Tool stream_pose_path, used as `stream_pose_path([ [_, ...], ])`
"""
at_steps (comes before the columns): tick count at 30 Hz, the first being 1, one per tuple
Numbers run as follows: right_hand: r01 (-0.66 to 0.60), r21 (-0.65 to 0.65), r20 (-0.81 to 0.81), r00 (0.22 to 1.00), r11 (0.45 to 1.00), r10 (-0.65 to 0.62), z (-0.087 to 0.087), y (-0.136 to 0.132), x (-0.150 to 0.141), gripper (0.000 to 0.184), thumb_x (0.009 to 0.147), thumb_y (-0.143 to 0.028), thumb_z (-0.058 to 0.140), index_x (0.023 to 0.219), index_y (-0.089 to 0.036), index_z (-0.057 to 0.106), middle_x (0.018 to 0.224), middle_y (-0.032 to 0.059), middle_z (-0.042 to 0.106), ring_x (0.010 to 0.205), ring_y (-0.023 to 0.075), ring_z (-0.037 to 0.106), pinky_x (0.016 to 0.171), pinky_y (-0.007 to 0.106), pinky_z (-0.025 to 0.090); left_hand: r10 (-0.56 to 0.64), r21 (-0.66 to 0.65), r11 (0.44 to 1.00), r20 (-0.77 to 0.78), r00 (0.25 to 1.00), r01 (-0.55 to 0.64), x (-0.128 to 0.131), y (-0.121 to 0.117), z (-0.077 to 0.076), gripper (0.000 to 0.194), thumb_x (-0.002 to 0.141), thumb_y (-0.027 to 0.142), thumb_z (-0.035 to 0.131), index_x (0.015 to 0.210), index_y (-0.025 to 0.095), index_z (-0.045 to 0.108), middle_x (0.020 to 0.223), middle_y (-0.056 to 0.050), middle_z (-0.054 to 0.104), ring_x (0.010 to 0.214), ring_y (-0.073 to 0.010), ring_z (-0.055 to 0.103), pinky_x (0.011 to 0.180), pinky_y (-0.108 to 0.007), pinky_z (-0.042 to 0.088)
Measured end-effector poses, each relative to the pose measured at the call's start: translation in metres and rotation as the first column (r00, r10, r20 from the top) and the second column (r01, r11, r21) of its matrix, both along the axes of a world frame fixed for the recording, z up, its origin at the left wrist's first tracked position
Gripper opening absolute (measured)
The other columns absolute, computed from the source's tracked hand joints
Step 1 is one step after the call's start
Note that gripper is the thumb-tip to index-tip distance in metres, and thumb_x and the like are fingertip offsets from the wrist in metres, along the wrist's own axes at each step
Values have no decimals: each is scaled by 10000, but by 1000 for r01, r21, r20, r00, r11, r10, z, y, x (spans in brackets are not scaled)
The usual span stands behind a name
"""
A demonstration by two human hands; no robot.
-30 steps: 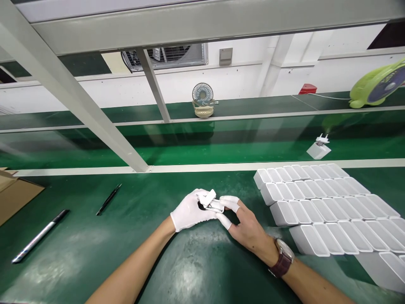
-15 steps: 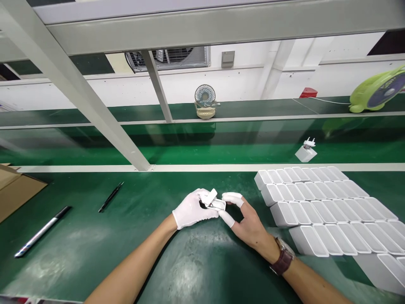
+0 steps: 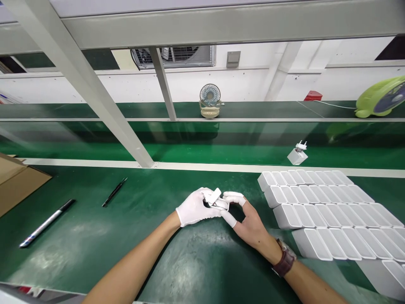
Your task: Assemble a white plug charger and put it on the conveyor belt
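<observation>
My left hand (image 3: 193,208), in a white glove, grips a small white plastic casing (image 3: 222,204) above the green table. A white flap-like piece (image 3: 214,196) sticks up at a slant from it; the kind of part is too small to tell. My right hand (image 3: 249,219) has white covers on its fingertips and a watch at the wrist. Its thumb and forefinger close round the right end of the casing. The glove hides the casing's left end. To the right, rows of white open-topped plastic casings (image 3: 327,215) stand side by side.
A marker (image 3: 47,223) and a black pen (image 3: 114,192) lie at left, by a cardboard box (image 3: 22,181). Beyond the table's pale rail, a white plug adapter (image 3: 298,156) sits on the green strip. Further back stand a small fan (image 3: 210,101) and a green fan (image 3: 379,97). A slanted post (image 3: 95,93) crosses the left.
The view has shifted slightly. The plug adapter has slid left along the green strip. Both hands keep nearly the same hold on the casing.
</observation>
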State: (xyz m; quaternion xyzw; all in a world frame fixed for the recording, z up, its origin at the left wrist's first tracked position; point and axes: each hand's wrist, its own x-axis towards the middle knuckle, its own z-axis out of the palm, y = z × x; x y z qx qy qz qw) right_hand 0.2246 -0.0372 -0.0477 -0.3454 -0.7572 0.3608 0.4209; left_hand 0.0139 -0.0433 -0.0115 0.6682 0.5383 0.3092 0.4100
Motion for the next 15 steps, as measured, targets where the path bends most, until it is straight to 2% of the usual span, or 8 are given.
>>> stream_pose_path([
  [6, -56, 72, 64, 997, 996, 52, -3, -2, 0, 402, 921, -280, 636, 1299, -260, 502, 1315, 86, 529, 1243, 222, 512, 1078, 397, 425, 14, 2, 1000, 7, 1000, -14, -1, 0, -3, 376, 697, 461, 819, 893, 180, 664, 975, -42, 632, 920, -207, 629, 851, -345, 524],
  [10, -89, 129, 97, 992, 988, 76, -5, -1, -1, 373, 947, -231, 588, 1310, -262, 511, 1326, 91, 526, 1258, 220, 505, 1080, 401, 433, 9, -7, 1000, 43, 999, -8, 0, 0, -2, 393, 683, 476, 831, 896, 180, 687, 993, -48, 647, 884, -190, 646, 832, -326, 536],
  [13, -54, 218, 124, 992, 974, 27, -2, -1, 0, 436, 935, -184, 584, 1353, -254, 483, 1347, 107, 512, 1279, 230, 487, 1089, 425, 428, -60, 22, 998, 22, 998, 60, 2, 0, 3, 331, 738, 473, 793, 904, 196, 723, 967, -46, 689, 959, -211, 648, 898, -339, 522],
  [15, -30, 321, 133, 991, 947, -14, 4, -2, 0, 540, 906, -152, 606, 1409, -246, 434, 1374, 119, 497, 1317, 252, 449, 1105, 459, 408, -46, 9, 999, 10, 999, 46, 2, -1, 5, 298, 767, 446, 773, 920, 197, 717, 958, -40, 698, 961, -209, 651, 901, -341, 523],
])
